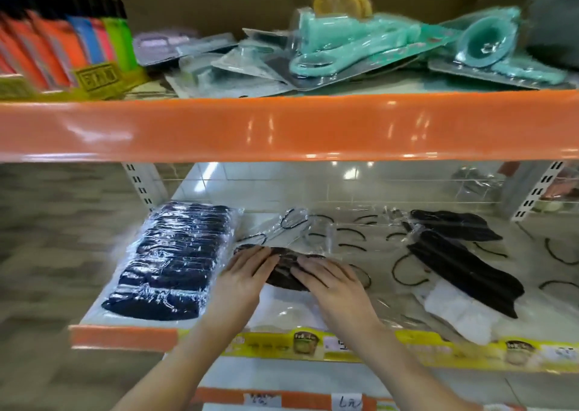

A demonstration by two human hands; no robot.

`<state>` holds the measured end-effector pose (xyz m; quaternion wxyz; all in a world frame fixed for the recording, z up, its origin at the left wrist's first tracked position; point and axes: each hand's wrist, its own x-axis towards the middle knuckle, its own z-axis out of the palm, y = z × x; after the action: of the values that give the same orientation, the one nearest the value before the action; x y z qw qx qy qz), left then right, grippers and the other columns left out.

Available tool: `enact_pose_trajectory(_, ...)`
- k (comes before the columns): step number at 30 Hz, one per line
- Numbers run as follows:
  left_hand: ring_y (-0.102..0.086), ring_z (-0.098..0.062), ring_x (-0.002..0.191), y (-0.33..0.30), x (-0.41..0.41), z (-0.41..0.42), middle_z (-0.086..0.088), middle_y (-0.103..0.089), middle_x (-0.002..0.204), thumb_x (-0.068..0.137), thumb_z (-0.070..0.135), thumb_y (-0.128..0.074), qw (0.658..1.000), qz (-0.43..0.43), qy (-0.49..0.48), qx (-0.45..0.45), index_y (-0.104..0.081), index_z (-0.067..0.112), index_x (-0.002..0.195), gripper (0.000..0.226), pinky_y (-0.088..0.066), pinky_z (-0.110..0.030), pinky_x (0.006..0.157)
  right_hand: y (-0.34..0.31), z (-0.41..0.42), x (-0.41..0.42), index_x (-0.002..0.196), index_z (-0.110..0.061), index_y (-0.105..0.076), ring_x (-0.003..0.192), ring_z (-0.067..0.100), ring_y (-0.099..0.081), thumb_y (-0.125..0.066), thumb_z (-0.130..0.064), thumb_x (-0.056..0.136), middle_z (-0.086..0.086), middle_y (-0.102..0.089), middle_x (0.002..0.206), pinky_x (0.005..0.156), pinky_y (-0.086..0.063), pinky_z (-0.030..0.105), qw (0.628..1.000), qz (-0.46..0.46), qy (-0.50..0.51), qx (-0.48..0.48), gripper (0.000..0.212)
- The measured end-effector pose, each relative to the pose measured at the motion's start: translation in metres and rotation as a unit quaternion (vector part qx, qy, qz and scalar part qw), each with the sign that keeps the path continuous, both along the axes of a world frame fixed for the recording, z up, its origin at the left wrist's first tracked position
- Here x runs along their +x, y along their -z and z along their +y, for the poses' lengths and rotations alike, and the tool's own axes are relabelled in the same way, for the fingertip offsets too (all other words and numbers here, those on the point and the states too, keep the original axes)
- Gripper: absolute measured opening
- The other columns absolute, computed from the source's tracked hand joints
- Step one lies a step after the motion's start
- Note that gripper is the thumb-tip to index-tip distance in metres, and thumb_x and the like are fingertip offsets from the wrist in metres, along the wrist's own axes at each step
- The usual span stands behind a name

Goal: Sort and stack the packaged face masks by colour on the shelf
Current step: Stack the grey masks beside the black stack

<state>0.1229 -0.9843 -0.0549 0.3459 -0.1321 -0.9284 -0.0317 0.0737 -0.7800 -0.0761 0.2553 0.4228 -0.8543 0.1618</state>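
Black mask packet (283,269) lies under two flat hands: left hand (247,272), right hand (332,280).

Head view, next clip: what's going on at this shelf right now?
A person is sorting packaged face masks on the lower shelf. The left hand and right hand both rest with fairly straight fingers on a dark packaged mask in the middle. To the left lies a neat stack of dark blue masks in clear wrap. To the right, loose black masks and a white mask are still jumbled. The upper shelf holds lighters and teal blister-packed items.
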Motion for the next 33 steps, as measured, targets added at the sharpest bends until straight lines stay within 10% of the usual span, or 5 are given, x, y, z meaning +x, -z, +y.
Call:
enact_pose_trajectory(5, -0.068, -0.028, 0.097, 0.008, 0.02, -0.047, -0.01, -0.071, 0.108, 0.069, -0.003, -0.038, 1.0, 0.006, -0.028, -0.012, -0.074, 0.008, 0.101, 0.049, -0.055, -0.042, 0.086, -0.006, -0.045, 0.018, 0.115, -0.023, -0.069, 0.105, 0.017, -0.063, -0.041, -0.019, 0.07, -0.005, -0.065, 0.121, 0.087, -0.053, 0.032, 0.999, -0.031, 0.006, 0.015, 0.053)
enact_pose_trajectory(15, -0.065, -0.029, 0.103, 0.013, 0.07, -0.137, -0.011, -0.068, 0.113, 0.071, -0.001, -0.04, 0.996, -0.019, -0.087, -0.016, -0.071, 0.007, 0.108, 0.048, -0.053, -0.04, 0.087, -0.003, -0.14, 0.051, 0.114, -0.02, -0.068, 0.099, 0.017, -0.065, -0.082, -0.01, 0.056, -0.005, -0.067, 0.115, 0.083, -0.051, 0.029, 0.998, -0.043, -0.029, 0.02, 0.061)
enact_pose_trajectory(24, -0.068, -0.025, 0.098, 0.011, 0.098, -0.186, -0.005, -0.071, 0.109, 0.076, 0.004, -0.037, 0.991, -0.044, -0.124, -0.011, -0.073, 0.01, 0.102, 0.045, -0.053, -0.035, 0.079, -0.003, -0.195, 0.067, 0.111, -0.018, -0.069, 0.097, 0.021, -0.065, -0.045, -0.01, 0.075, -0.001, -0.068, 0.111, 0.08, -0.054, 0.032, 0.998, -0.047, -0.04, 0.007, 0.043)
enact_pose_trajectory(33, -0.069, -0.021, 0.08, 0.022, 0.1, -0.202, 0.002, -0.072, 0.092, 0.065, 0.008, -0.04, 0.984, -0.133, -0.117, 0.016, -0.073, 0.014, 0.092, 0.043, -0.053, -0.026, 0.064, 0.007, -0.206, 0.071, 0.095, -0.025, -0.072, 0.082, 0.012, -0.065, -0.082, -0.005, 0.047, -0.011, -0.067, 0.092, 0.066, -0.049, 0.021, 0.996, -0.089, -0.014, 0.028, 0.053)
